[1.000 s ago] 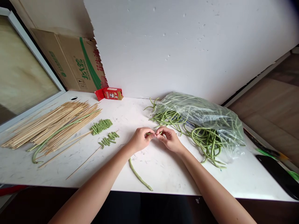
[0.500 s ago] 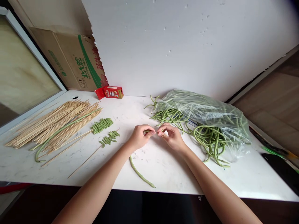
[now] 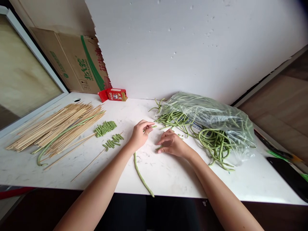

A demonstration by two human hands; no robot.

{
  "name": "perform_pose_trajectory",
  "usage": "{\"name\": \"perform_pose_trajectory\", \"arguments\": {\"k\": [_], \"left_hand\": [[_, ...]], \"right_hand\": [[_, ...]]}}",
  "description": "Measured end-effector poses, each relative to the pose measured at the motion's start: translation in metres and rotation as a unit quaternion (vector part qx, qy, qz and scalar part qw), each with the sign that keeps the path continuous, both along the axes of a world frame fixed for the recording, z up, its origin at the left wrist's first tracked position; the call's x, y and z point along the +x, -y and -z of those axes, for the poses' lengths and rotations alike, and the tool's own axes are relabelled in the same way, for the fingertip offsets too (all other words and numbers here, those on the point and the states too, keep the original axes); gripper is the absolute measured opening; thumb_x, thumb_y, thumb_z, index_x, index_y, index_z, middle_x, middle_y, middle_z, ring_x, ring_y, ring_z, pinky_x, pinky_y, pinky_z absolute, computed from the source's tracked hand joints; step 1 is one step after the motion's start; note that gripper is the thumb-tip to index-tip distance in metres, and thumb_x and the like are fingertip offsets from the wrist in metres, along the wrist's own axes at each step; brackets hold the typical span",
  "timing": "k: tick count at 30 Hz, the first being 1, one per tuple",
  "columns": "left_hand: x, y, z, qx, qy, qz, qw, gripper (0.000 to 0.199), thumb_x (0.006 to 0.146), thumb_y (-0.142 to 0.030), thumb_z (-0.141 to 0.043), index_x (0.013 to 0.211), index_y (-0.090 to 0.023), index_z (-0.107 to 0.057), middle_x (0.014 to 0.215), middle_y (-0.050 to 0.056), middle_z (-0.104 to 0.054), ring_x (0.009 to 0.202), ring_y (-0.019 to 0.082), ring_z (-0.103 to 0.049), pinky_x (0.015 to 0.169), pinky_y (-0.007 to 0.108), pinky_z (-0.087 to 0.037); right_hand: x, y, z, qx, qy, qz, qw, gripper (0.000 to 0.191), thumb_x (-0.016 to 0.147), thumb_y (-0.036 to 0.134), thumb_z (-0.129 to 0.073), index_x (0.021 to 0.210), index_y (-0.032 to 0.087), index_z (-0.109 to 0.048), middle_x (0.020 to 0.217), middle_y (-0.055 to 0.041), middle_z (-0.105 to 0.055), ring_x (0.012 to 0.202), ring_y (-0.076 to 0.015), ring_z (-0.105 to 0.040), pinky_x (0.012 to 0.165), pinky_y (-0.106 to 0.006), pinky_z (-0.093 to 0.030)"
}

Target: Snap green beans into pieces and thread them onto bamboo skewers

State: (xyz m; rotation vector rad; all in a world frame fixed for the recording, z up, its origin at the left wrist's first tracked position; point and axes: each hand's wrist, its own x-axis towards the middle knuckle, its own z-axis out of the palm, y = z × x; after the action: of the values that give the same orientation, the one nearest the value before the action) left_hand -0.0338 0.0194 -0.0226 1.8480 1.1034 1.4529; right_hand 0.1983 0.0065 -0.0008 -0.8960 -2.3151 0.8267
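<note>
A long green bean (image 3: 141, 176) is pinched in my left hand (image 3: 141, 132). Its short end sticks out past my fingertips, and its long tail hangs below my wrist toward the table's front edge. My right hand (image 3: 172, 143) is low over the table to the right, thumb and fingers apart. Just at its fingertips is a short bean piece (image 3: 158, 148); it looks loose. Small bean bits, partly hidden, lie behind that hand. To the left are two skewers threaded with cut bean pieces, a full row (image 3: 105, 128) and a shorter row (image 3: 113, 141).
Many bamboo skewers (image 3: 62, 125) lie at the left, one long bean across them. A clear plastic bag (image 3: 211, 110) of long beans spills at the right. A red box (image 3: 117, 95) stands at the back, near a cardboard carton (image 3: 72, 61). A black phone-like slab (image 3: 286, 176) is far right.
My hands have moved apart. The right came down toward the table and its fingers opened, with a short bean piece now beside them. The left shifted slightly left, still holding the long bean.
</note>
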Motion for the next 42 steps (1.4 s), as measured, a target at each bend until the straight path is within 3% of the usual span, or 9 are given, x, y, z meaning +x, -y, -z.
{"name": "perform_pose_trajectory", "arguments": {"k": [4, 6, 12, 17, 22, 29, 35, 42], "left_hand": [[0.003, 0.001, 0.004, -0.065, 0.047, 0.014, 0.997, 0.034, 0.086, -0.022, -0.081, 0.119, -0.016, -0.075, 0.095, 0.007, -0.075, 0.088, 0.017, -0.071, 0.084, 0.031, -0.058], [0.006, 0.002, 0.005, -0.083, 0.059, 0.031, 0.994, 0.04, 0.081, -0.023, -0.086, 0.119, -0.017, -0.075, 0.092, 0.006, -0.076, 0.086, 0.018, -0.071, 0.084, 0.032, -0.059], [0.012, 0.009, 0.001, -0.075, 0.061, 0.046, 0.994, 0.038, 0.079, -0.024, -0.088, 0.115, -0.017, -0.077, 0.094, 0.008, -0.077, 0.089, 0.019, -0.073, 0.086, 0.033, -0.061], [0.012, 0.01, -0.002, -0.062, 0.044, 0.056, 0.996, 0.036, 0.08, -0.024, -0.087, 0.114, -0.018, -0.078, 0.099, 0.008, -0.077, 0.091, 0.019, -0.073, 0.086, 0.033, -0.061], [0.008, 0.007, -0.002, -0.049, 0.015, 0.012, 0.999, 0.022, 0.085, -0.026, -0.083, 0.106, -0.019, -0.08, 0.102, 0.009, -0.08, 0.093, 0.02, -0.074, 0.085, 0.033, -0.061], [0.007, 0.007, -0.002, -0.03, 0.006, -0.006, 1.0, 0.017, 0.087, -0.03, -0.082, 0.1, -0.019, -0.079, 0.101, 0.008, -0.08, 0.09, 0.02, -0.075, 0.083, 0.033, -0.061], [0.011, 0.013, -0.007, -0.018, -0.031, 0.022, 0.999, 0.01, 0.09, -0.028, -0.079, 0.096, -0.019, -0.08, 0.096, 0.007, -0.079, 0.088, 0.019, -0.073, 0.078, 0.03, -0.058], [0.012, 0.015, -0.008, 0.006, -0.06, 0.051, 0.997, 0.007, 0.093, -0.025, -0.075, 0.095, -0.019, -0.079, 0.094, 0.007, -0.075, 0.084, 0.017, -0.069, 0.076, 0.028, -0.054]], "right_hand": [[0.0, -0.002, -0.004, -0.001, -0.074, 0.121, 0.99, 0.036, 0.096, 0.058, -0.069, 0.094, 0.023, -0.081, 0.087, -0.0077, -0.075, 0.081, -0.023, -0.061, 0.074, -0.037, -0.046], [-0.003, -0.003, -0.003, -0.033, -0.107, 0.16, 0.981, 0.039, 0.098, 0.058, -0.065, 0.098, 0.021, -0.078, 0.088, -0.0074, -0.075, 0.076, -0.0208, -0.062, 0.066, -0.034, -0.044], [-0.011, -0.003, 0.009, -0.128, -0.208, 0.171, 0.954, 0.045, 0.09, 0.058, -0.076, 0.114, 0.019, -0.072, 0.093, -0.007, -0.075, 0.082, -0.0208, -0.066, 0.068, -0.032, -0.048], [-0.007, -0.007, 0.01, -0.13, -0.244, 0.164, 0.947, 0.039, 0.085, 0.056, -0.082, 0.1, 0.02, -0.078, 0.1, -0.0096, -0.078, 0.087, -0.0226, -0.068, 0.078, -0.035, -0.053], [0.001, -0.013, 0.01, -0.132, -0.287, 0.189, 0.93, 0.038, 0.082, 0.054, -0.085, 0.1, 0.021, -0.078, 0.098, -0.0084, -0.077, 0.087, -0.0221, -0.068, 0.077, -0.036, -0.055], [0.0, -0.01, 0.008, -0.113, -0.244, 0.148, 0.952, 0.054, 0.075, 0.048, -0.092, 0.12, 0.021, -0.075, 0.098, -0.0079, -0.076, 0.091, -0.0232, -0.07, 0.075, -0.036, -0.055], [-0.005, -0.002, -0.001, -0.047, -0.18, 0.142, 0.972, 0.029, 0.09, 0.048, -0.079, 0.102, 0.021, -0.078, 0.103, -0.0102, -0.079, 0.091, -0.0237, -0.071, 0.073, -0.036, -0.052], [-0.006, 0.0, -0.002, -0.022, -0.134, 0.131, 0.982, 0.022, 0.096, 0.043, -0.071, 0.101, 0.022, -0.075, 0.098, -0.0081, -0.077, 0.087, -0.0224, -0.067, 0.071, -0.034, -0.05]]}}
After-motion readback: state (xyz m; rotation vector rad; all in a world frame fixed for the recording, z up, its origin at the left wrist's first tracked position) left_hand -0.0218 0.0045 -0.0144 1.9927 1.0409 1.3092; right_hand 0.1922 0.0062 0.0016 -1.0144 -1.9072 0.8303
